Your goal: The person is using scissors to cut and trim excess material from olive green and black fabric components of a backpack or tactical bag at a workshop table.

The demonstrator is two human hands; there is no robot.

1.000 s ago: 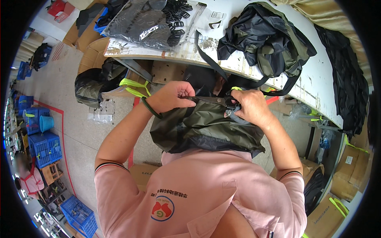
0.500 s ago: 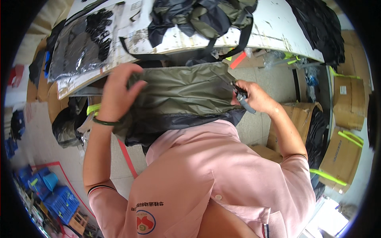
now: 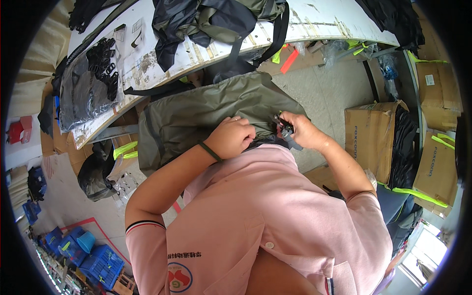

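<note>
A large olive-green fabric bag (image 3: 196, 105) with a dark panel lies across my lap, up against the table edge. My left hand (image 3: 233, 136) has its fingers curled at the bag's near edge and appears to pinch the fabric; its fingertips are partly hidden. My right hand (image 3: 301, 130) closes round a small black and grey tool (image 3: 286, 129), perhaps snips, resting by the bag's right side. The two hands are a short way apart, with creased fabric between them.
Ahead stands a white, stained table (image 3: 314, 22) bearing a heap of dark and olive bags (image 3: 216, 22). A clear plastic bag of black parts (image 3: 91, 81) lies on its left. Cardboard boxes (image 3: 368, 142) stand at right, blue crates (image 3: 101, 265) at lower left.
My left hand has come from the bag's far left side to its near edge, closing its fingers. The bag has turned and spread leftward. My right hand has shifted slightly left, still holding the tool.
</note>
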